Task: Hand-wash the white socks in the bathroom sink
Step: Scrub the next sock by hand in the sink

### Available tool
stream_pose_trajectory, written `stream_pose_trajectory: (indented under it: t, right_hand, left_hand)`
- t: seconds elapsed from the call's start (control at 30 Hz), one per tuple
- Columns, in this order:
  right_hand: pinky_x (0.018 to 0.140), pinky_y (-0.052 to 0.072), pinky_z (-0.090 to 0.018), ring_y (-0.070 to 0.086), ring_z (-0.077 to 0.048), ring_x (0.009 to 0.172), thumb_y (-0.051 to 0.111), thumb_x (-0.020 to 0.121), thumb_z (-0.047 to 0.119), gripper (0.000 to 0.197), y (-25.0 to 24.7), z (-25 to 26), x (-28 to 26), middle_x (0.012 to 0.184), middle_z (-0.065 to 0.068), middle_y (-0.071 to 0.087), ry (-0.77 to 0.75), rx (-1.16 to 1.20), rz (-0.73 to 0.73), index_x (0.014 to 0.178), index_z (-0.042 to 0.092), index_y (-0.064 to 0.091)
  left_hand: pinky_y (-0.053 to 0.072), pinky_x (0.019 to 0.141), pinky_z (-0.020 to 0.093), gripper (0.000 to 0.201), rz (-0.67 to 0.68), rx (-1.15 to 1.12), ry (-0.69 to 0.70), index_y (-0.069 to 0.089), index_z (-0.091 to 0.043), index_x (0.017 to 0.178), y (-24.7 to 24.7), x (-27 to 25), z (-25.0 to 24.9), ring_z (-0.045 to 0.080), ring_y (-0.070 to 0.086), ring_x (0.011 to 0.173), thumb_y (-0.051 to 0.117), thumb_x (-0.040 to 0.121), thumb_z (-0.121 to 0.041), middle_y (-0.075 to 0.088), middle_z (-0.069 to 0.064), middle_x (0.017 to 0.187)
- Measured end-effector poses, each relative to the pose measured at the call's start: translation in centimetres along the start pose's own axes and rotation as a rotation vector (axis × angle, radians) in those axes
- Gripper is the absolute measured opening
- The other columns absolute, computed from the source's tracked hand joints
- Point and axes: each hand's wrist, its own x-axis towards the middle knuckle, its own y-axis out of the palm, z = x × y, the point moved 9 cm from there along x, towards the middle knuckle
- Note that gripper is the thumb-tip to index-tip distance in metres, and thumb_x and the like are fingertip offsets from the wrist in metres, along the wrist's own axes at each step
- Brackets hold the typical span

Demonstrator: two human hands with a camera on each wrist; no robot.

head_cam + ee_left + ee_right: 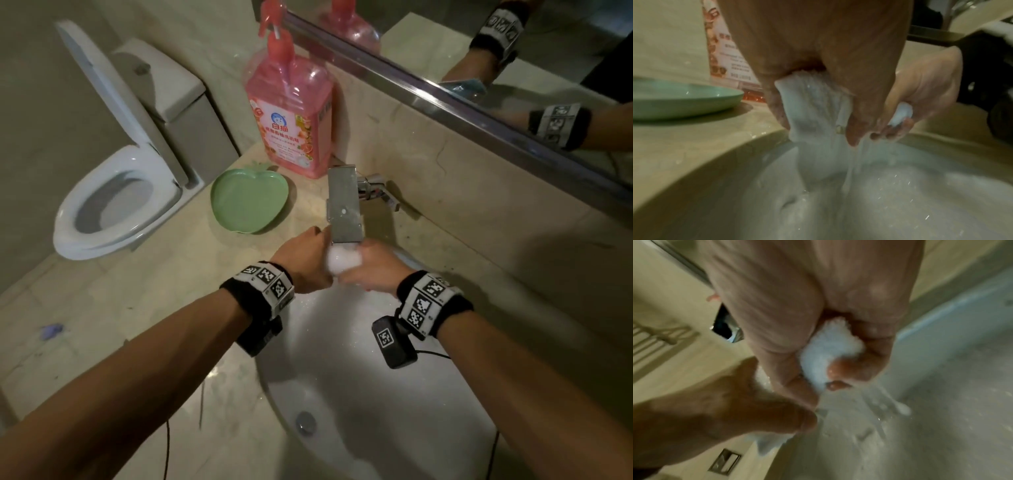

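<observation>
A wet white sock (342, 260) is bunched between both hands under the flat steel tap (343, 205), above the white sink (342, 370). My left hand (305, 263) grips one end; in the left wrist view the sock (813, 113) hangs from its curled fingers and water streams off it into the basin (900, 203). My right hand (371, 270) squeezes the other end, and the right wrist view shows the sock (828, 352) wadded inside its curled fingers (840, 369), dripping. No second sock is visible.
A pink pump bottle of detergent (291, 116) stands on the beige counter (154, 308) behind a green apple-shaped dish (248, 202). A toilet (116, 205) with its lid up is to the left. A mirror (513, 68) runs along the back wall. The drain (305, 422) sits low in the sink.
</observation>
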Motion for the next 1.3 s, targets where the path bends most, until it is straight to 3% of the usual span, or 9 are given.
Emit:
stream_pose_trajectory:
  t: [0.17, 0.33, 0.6, 0.7, 0.83, 0.93, 1.0, 1.1, 1.3]
  right_hand:
    - [0.09, 0.055, -0.038, 0.062, -0.022, 0.106, 0.088, 0.06, 0.038, 0.074, -0.3, 0.6, 0.4, 0.117, -0.001, 0.065, -0.039, -0.352, -0.022, 0.126, 0.018, 0.061]
    - [0.062, 0.041, -0.023, 0.064, -0.02, 0.073, 0.077, 0.075, 0.038, 0.025, 0.4, 1.2, 0.6, 0.071, 0.006, 0.055, -0.156, -0.732, -0.085, 0.088, 0.022, 0.062]
    - [0.059, 0.044, -0.024, 0.069, -0.023, 0.071, 0.062, 0.09, 0.019, 0.007, 0.7, 2.3, 0.5, 0.074, -0.003, 0.065, -0.341, -0.907, -0.142, 0.084, 0.017, 0.063]
    - [0.071, 0.054, -0.03, 0.071, -0.025, 0.079, 0.057, 0.094, 0.018, 0.014, 0.8, 2.4, 0.3, 0.082, -0.007, 0.069, -0.388, -0.913, -0.103, 0.098, 0.01, 0.067]
    - [0.08, 0.054, -0.032, 0.069, -0.021, 0.092, 0.063, 0.093, 0.026, 0.022, -0.4, 1.8, 1.0, 0.095, -0.001, 0.07, -0.196, -0.656, -0.076, 0.113, 0.018, 0.064]
    - [0.079, 0.06, -0.039, 0.07, -0.019, 0.09, 0.078, 0.078, 0.034, 0.057, -1.4, 1.3, 1.3, 0.1, 0.0, 0.072, -0.117, -0.27, -0.06, 0.127, 0.021, 0.054]
    - [0.093, 0.056, -0.04, 0.067, -0.023, 0.108, 0.078, 0.078, 0.031, 0.066, -0.8, 2.4, 0.6, 0.117, -0.004, 0.069, -0.245, -0.26, -0.006, 0.138, 0.021, 0.051]
    - [0.107, 0.045, -0.041, 0.056, -0.024, 0.125, 0.069, 0.088, 0.016, 0.046, 1.2, 3.7, -0.6, 0.133, -0.007, 0.062, -0.419, -0.425, 0.059, 0.134, 0.019, 0.059]
    - [0.107, 0.043, -0.036, 0.057, -0.025, 0.122, 0.073, 0.087, 0.014, 0.047, 1.5, 4.6, -1.2, 0.133, -0.009, 0.06, -0.391, -0.36, -0.083, 0.132, 0.014, 0.061]
  left_hand:
    - [0.047, 0.069, 0.028, 0.053, 0.146, 0.087, -0.086, 0.06, -0.021, 0.119, 1.8, 1.0, -0.3, 0.03, 0.067, 0.094, 0.073, 0.073, -0.042, 0.069, 0.01, 0.107]
    - [0.053, 0.084, 0.032, 0.033, 0.181, 0.22, -0.106, 0.065, -0.016, 0.118, 3.4, 1.6, -1.2, 0.028, 0.065, 0.102, 0.059, 0.09, -0.032, 0.068, 0.007, 0.113]
    - [0.054, 0.08, 0.029, 0.05, 0.168, 0.107, -0.117, 0.058, -0.021, 0.12, 3.0, 2.4, -2.4, 0.027, 0.065, 0.097, 0.039, 0.077, -0.04, 0.067, 0.004, 0.113]
    - [0.051, 0.065, 0.024, 0.024, 0.178, 0.117, -0.059, 0.053, -0.029, 0.095, 2.8, 2.5, -2.6, 0.019, 0.06, 0.072, 0.043, 0.077, -0.042, 0.069, 0.001, 0.1]
    - [0.047, 0.071, 0.027, 0.063, 0.175, 0.097, -0.053, 0.053, -0.034, 0.133, 2.9, 2.6, -1.0, 0.026, 0.064, 0.09, 0.041, 0.076, -0.057, 0.067, 0.007, 0.116]
    - [0.042, 0.069, 0.022, 0.075, 0.188, -0.118, -0.045, 0.051, -0.031, 0.135, 2.0, 1.7, -0.4, 0.02, 0.061, 0.079, 0.055, 0.068, -0.065, 0.067, 0.007, 0.115]
    - [0.045, 0.077, 0.018, 0.066, 0.317, -0.348, -0.017, 0.049, -0.026, 0.132, 2.5, 0.8, -0.2, 0.012, 0.06, 0.089, 0.066, 0.073, -0.052, 0.064, 0.0, 0.119]
    - [0.036, 0.08, 0.002, 0.054, 0.373, -0.53, -0.019, 0.044, -0.038, 0.13, 2.4, -1.0, 0.8, 0.005, 0.055, 0.104, 0.072, 0.084, -0.033, 0.055, -0.016, 0.117]
    - [0.043, 0.1, 0.024, 0.059, 0.09, -0.707, -0.054, 0.055, -0.014, 0.134, 1.3, -2.7, 2.5, 0.017, 0.059, 0.115, 0.074, 0.08, -0.005, 0.064, 0.001, 0.126]
